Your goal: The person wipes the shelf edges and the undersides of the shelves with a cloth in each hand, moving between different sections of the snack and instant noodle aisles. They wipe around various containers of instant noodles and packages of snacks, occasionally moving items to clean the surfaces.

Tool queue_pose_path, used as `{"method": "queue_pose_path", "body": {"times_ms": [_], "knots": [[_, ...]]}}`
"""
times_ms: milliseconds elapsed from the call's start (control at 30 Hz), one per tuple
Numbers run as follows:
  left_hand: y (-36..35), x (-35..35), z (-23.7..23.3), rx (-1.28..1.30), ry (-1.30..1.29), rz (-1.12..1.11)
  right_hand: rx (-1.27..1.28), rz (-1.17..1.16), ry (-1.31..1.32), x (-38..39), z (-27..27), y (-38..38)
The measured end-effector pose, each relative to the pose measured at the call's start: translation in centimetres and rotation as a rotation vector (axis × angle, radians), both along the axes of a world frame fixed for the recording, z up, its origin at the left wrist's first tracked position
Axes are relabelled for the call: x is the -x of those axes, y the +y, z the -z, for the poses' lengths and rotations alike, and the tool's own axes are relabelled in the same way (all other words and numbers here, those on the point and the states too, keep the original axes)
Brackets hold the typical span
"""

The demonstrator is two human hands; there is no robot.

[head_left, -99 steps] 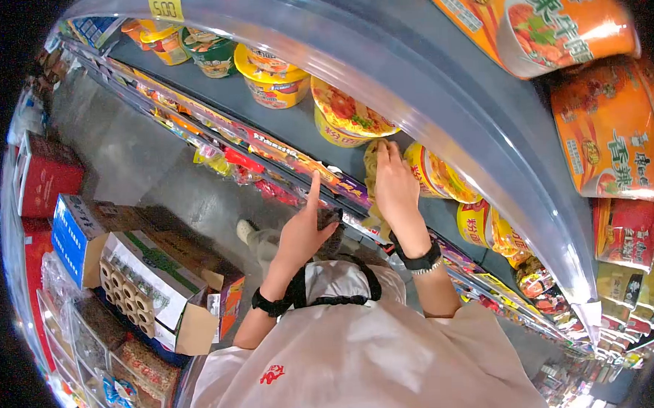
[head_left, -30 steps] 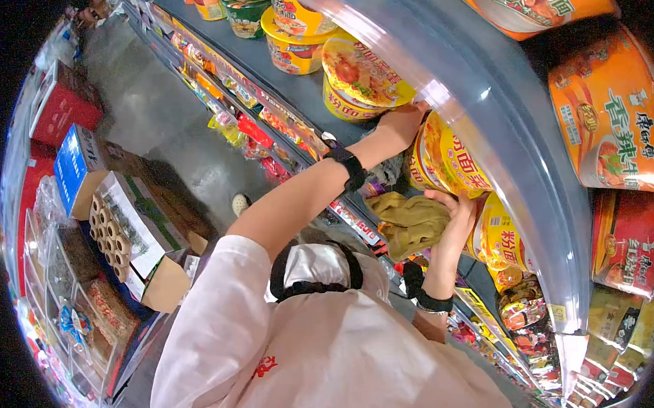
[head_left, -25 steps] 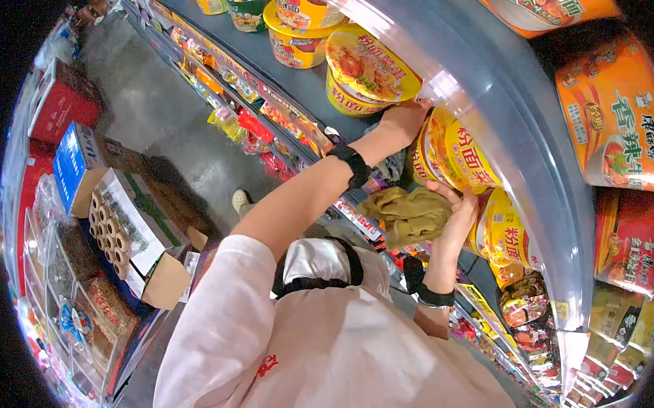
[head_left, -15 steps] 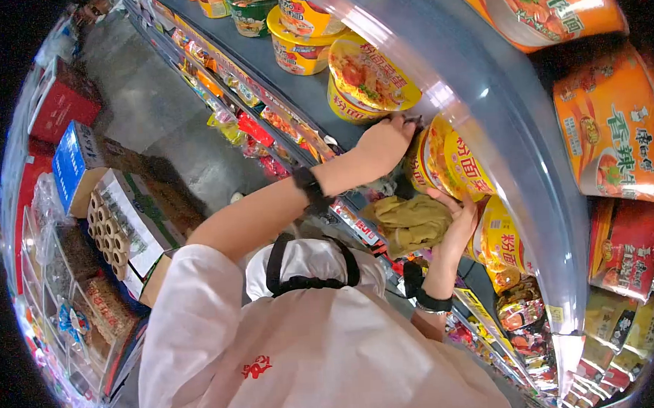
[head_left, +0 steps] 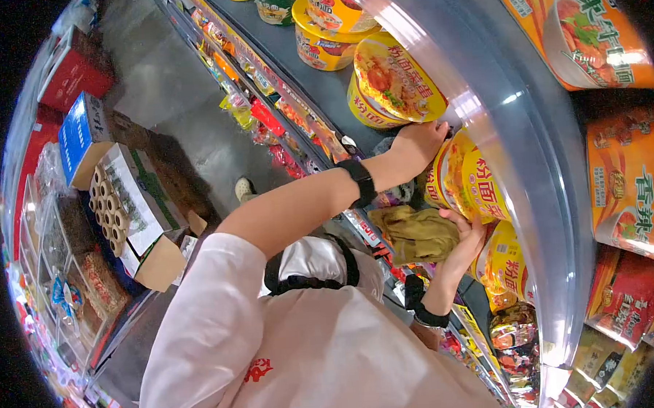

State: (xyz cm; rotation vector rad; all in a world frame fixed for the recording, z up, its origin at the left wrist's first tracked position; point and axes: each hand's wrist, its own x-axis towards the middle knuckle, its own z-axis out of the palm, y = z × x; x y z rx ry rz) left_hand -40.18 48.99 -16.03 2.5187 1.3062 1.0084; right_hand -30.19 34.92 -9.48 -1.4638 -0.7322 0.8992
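My left hand (head_left: pixel 417 152) reaches across with its fingers curled at the upper edge of a yellow instant noodle bowl (head_left: pixel 471 172). Lower down, my right hand (head_left: pixel 460 251) has its fingers against the near side of that same bowl. A crumpled olive cloth (head_left: pixel 419 234) hangs at the palm of my right hand, over the shelf edge; part of the grip on it is hidden. Another yellow noodle bowl (head_left: pixel 394 81) stands just above my left hand, its printed lid facing up. A further yellow bowl (head_left: pixel 506 258) is beside my right hand.
A clear curved plastic guard (head_left: pixel 538 187) runs along the shelf. Beyond it are orange noodle packs (head_left: pixel 629 183). More noodle tubs (head_left: pixel 324 44) stand at the top. Snack packets line the lower shelf edge. On the left are an open carton (head_left: pixel 148 201) and a blue box (head_left: pixel 84 134).
The whole view has shifted, with the shelf goods now further right and lower. Both hands stay at the same noodle bowl, and the cloth remains by my right hand.
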Motion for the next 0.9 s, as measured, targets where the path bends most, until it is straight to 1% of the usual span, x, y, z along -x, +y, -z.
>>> {"method": "queue_pose_path", "body": {"times_ms": [33,100,133,167,200,233,300,333,433,467,600,700,767,800,867,900], "knots": [[0.5,-0.6,0.0,0.003,-0.002,-0.003,0.003,-0.003,-0.002,-0.1,0.1,0.0],[1.4,-2.0,0.0,0.21,-0.031,-0.104,-0.021,-0.009,0.044,-0.2,0.3,0.0],[1.9,-2.3,1.1,0.211,-0.031,-0.101,-0.02,-0.007,0.043,-0.5,0.6,0.1],[2.4,-2.6,2.6,0.061,-0.04,-0.08,-0.05,-0.022,0.003,-0.9,1.1,0.1],[2.7,-2.6,3.1,-0.088,-0.05,-0.056,-0.08,-0.036,-0.039,-1.0,1.3,0.2],[3.0,-2.9,3.6,-0.087,-0.053,-0.047,-0.079,-0.027,-0.041,-0.9,1.2,0.2],[3.3,-3.3,4.0,-0.054,0.067,-0.082,-0.079,0.024,-0.016,-0.4,1.0,0.2],[2.5,-2.4,1.9,0.081,0.107,-0.045,-0.079,0.031,-0.026,-0.2,0.7,0.3],[1.9,-1.5,1.2,0.114,0.093,0.0,-0.111,0.027,-0.059,-0.9,1.6,0.4],[2.0,-1.5,0.8,0.2,0.134,0.007,-0.115,0.029,-0.059,-1.0,1.7,0.4],[1.2,-0.9,0.2,0.2,0.232,-0.007,-0.084,0.033,-0.066,-1.8,2.4,0.5],[0.5,-0.4,0.2,0.141,0.217,0.012,-0.091,0.031,-0.083,-1.8,2.5,0.5],[-0.4,0.1,-0.1,0.005,0.198,-0.062,-0.106,0.03,-0.089,-1.5,2.3,0.5],[-0.8,0.5,0.0,0.006,0.199,-0.062,-0.107,0.038,-0.087,-1.5,2.3,0.6],[-1.4,1.6,0.3,-0.111,0.212,-0.019,-0.107,0.046,-0.082,-1.3,2.1,0.6],[-2.0,2.5,-0.3,-0.11,0.213,-0.017,-0.096,0.051,-0.076,-1.2,1.9,0.6]]}}
